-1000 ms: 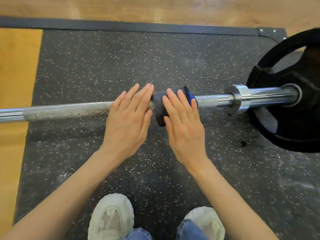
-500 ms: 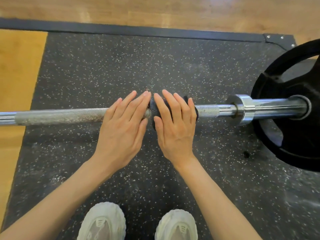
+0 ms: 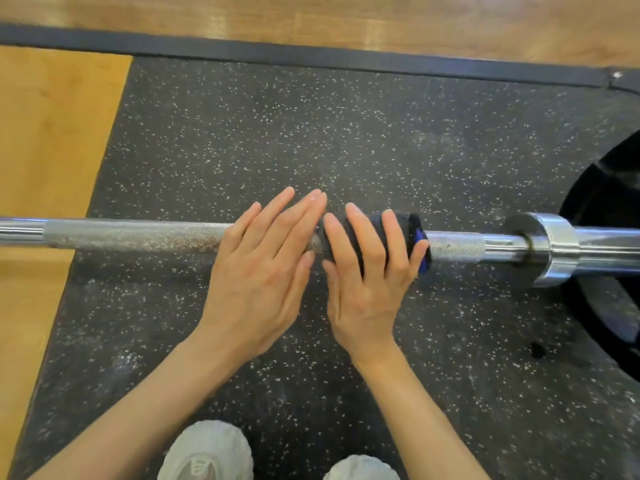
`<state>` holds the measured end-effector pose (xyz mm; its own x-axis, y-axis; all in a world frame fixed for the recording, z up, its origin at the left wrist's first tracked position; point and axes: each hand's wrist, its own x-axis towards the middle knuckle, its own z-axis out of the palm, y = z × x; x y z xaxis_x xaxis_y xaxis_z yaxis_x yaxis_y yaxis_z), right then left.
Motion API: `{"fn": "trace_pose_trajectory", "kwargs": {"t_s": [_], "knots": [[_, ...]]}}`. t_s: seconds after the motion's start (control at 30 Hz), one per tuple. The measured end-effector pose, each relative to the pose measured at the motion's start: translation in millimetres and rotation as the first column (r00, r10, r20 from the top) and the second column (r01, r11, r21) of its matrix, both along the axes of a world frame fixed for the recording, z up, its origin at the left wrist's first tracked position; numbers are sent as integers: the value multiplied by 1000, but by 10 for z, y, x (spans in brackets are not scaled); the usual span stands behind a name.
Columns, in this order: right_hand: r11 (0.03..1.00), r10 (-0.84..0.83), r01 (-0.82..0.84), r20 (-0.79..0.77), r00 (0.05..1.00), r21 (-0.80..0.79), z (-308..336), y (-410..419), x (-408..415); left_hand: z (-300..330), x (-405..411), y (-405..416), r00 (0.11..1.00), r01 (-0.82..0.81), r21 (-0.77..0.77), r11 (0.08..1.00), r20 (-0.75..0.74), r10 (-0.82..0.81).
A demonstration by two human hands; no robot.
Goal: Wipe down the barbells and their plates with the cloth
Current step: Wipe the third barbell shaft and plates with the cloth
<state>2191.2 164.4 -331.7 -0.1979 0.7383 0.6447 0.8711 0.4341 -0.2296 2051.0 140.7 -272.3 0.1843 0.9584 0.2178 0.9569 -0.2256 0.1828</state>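
Speckled black rubber matting (image 3: 346,140) fills most of the view, with yellow wooden floor (image 3: 45,140) to the left of the hands and a dark border strip (image 3: 277,51) beyond them. Across the mat runs the steel barbell (image 3: 138,234), its knurled shaft passing under both hands; to the right of the hands its collar (image 3: 550,249) and smooth sleeve meet the black weight plate (image 3: 606,209), which is cut off by the frame edge. On the shaft, the left hand (image 3: 259,271) lies flat with fingers straight and close together, palm down. Just beside it, almost touching, the right hand (image 3: 367,271) presses a dark cloth with blue trim (image 3: 417,237) onto the bar, fingers straight and slightly spread over it; the cloth is wrapped around the shaft under that hand. Nearer than the hands, two pale sneakers (image 3: 207,452) stand on the mat.
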Motion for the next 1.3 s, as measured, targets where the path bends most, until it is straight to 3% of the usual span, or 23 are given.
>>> {"fn": "trace_pose_trajectory", "kwargs": {"t_s": [0.1, 0.2, 0.27, 0.37, 0.43, 0.53, 0.6, 0.67, 0.77, 0.93, 1.0, 1.1, 1.17, 1.23, 1.3], "knots": [[999, 12, -16, 112, 994, 34, -69, 57, 532, 4, 5, 9, 1000, -10, -5, 1000, 2, 10], [993, -104, 102, -36, 994, -52, -15, -8, 512, -5, 35, 16, 1000, -24, 3, 1000, 12, 24], [995, -64, 57, -78, 995, -81, 24, -81, 187, -9, 36, 10, 999, -34, 7, 999, 18, 33], [996, 81, -80, 26, 996, -26, 8, -93, 73, -7, 24, 9, 1000, -28, 6, 1000, 12, 28], [997, 82, -82, 95, 992, 2, -46, -44, 375, 0, 22, 9, 1000, -29, 0, 1000, 2, 29], [993, -97, 96, -17, 995, -70, -11, -69, 610, -9, 40, 6, 999, -40, -1, 999, 16, 40], [980, -131, 110, -126, 983, -166, 86, -146, 351, -18, 45, -5, 998, -51, 3, 999, 25, 51], [981, -22, -3, -125, 992, -194, 155, -232, 67, -18, 38, -20, 998, -51, 5, 999, 36, 51], [984, 106, -101, 24, 994, -149, 150, -174, 239, 1, 39, -27, 998, -42, -5, 999, 44, 43], [957, -199, 169, -108, 974, -235, 274, -150, 395, 19, 84, -59, 993, -72, -25, 997, 90, 74], [955, -159, 126, -104, 982, -267, 355, -194, 140, 22, 86, -82, 991, -79, -34, 996, 107, 83], [970, 32, -21, 44, 999, -244, 409, -137, 275, 45, 90, -101, 990, -72, -45, 996, 115, 77], [972, -22, 40, 79, 997, -230, 410, -115, 508, 60, 103, -119, 989, -73, -49, 996, 127, 78], [947, -152, 141, -16, 988, -289, 473, -179, 446, 59, 118, -143, 988, -74, -54, 996, 134, 80], [931, -161, 128, -70, 984, -342, 533, -267, 145, 51, 121, -175, 988, -75, -61, 995, 132, 82]]}}
